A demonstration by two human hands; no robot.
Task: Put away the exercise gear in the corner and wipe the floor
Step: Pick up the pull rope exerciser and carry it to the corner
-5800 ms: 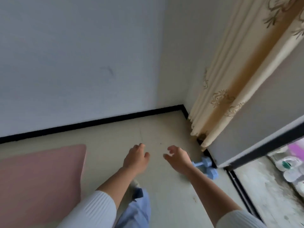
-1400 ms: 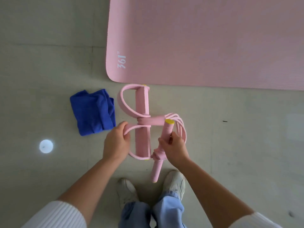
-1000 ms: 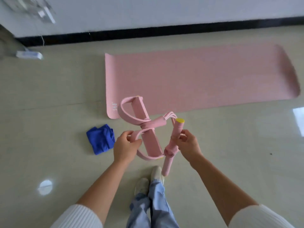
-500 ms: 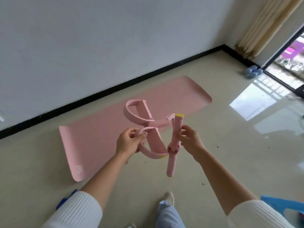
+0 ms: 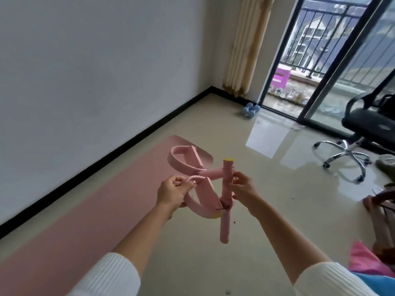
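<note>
I hold a pink foam pedal pull-rope exerciser (image 5: 205, 189) in the air in front of me. My left hand (image 5: 172, 192) grips one of its foot loops. My right hand (image 5: 242, 190) pinches its upright foam handle bar, which has a yellow end cap. Below it the pink exercise mat (image 5: 89, 210) lies flat along the wall. Two light blue dumbbells (image 5: 249, 110) sit on the floor in the far corner, by the curtain.
A beige curtain (image 5: 245, 45) hangs in the corner beside an open sliding glass door (image 5: 333, 60). A black office chair (image 5: 363, 129) stands at the right. Bags and pink fabric (image 5: 376, 259) lie at the lower right. The tile floor (image 5: 267, 167) is glossy.
I lifted the pink exerciser off the floor, away from the blue cloth, and turned toward the corner. The cloth has left the view; the door, chair and dumbbells have come into it.
</note>
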